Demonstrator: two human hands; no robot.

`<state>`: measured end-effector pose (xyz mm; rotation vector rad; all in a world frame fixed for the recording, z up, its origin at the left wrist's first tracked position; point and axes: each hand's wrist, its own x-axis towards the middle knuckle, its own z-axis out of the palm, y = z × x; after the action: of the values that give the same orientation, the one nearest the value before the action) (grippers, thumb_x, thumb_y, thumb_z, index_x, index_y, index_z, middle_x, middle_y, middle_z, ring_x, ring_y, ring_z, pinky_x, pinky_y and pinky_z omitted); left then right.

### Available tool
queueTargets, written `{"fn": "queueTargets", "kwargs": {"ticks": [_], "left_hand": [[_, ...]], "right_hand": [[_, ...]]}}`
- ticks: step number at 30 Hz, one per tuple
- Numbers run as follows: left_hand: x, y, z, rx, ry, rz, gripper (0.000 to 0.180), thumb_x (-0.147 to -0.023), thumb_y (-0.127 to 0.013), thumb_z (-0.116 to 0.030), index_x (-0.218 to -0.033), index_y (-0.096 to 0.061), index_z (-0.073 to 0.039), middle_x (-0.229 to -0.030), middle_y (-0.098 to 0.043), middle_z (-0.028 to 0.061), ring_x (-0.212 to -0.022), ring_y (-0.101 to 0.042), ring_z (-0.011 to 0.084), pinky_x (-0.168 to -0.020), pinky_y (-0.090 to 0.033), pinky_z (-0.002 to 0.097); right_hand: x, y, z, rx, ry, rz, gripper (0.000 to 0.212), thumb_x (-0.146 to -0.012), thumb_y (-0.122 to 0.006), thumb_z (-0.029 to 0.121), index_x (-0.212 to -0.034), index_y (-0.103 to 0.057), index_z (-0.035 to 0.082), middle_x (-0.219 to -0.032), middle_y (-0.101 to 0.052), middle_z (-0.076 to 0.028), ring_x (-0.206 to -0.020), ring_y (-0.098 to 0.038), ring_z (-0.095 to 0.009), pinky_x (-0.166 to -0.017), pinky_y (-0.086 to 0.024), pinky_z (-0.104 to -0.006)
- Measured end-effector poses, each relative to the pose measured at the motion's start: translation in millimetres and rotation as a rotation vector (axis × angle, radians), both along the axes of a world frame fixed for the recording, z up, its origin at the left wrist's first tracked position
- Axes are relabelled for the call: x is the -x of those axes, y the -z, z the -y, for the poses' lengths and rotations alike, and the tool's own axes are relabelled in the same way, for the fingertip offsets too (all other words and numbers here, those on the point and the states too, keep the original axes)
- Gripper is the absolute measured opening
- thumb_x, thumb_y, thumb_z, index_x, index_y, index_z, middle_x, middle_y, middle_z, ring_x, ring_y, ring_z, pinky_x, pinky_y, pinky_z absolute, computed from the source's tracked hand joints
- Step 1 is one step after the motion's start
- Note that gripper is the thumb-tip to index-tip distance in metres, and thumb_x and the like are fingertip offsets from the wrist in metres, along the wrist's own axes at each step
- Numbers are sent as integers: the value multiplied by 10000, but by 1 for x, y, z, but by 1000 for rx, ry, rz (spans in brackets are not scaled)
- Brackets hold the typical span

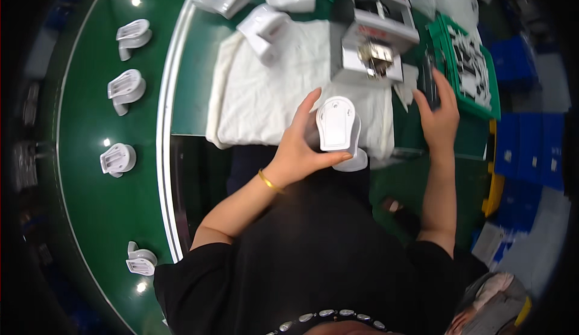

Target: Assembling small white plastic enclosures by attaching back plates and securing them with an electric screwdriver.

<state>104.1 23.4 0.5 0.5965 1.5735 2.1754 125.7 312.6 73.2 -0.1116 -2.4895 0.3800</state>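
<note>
My left hand grips a white plastic housing with a rounded flat face, held just above the near edge of a white cloth. My right hand reaches to the right and closes on a thin dark part beside a green bin of small dark and white parts. A grey bench machine stands behind the cloth between the two hands.
Several white housings lie spaced along the green conveyor belt on the left. More white housings are piled at the cloth's far side. Blue crates are stacked at the right.
</note>
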Motion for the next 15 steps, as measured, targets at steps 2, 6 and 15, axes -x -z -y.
{"fn": "queueTargets", "kwargs": {"ticks": [2,6,15], "left_hand": [[2,-9,3,-195,-43,97,1110,-740,-856,-107,-1553,-101,-59,-1392,-493,187,-1292,-493,262,-1070,-397,398],[7,-39,6,-324,-150,133,1099,-765,-837,-102,-1559,-78,-60,-1448,-430,207,-1325,-459,265,-1080,-390,403],[72,-97,81,651,-359,-1069,537,-696,-760,-59,-1214,-629,-121,-1401,-523,149,-1200,-560,333,-962,-492,413]], "right_hand": [[-18,-1,29,444,-183,105,428,-803,-777,82,-1204,-644,12,-1212,-645,-96,-1066,-615,-178,-905,-491,-320],[-22,-18,116,541,-641,397,842,-682,-895,167,-1391,-469,10,-1249,-599,-112,-1095,-591,-205,-926,-474,-337],[49,-52,142,586,-778,479,723,-739,-859,116,-1334,-467,0,-1193,-604,-125,-1081,-586,-163,-904,-481,-302]]}}
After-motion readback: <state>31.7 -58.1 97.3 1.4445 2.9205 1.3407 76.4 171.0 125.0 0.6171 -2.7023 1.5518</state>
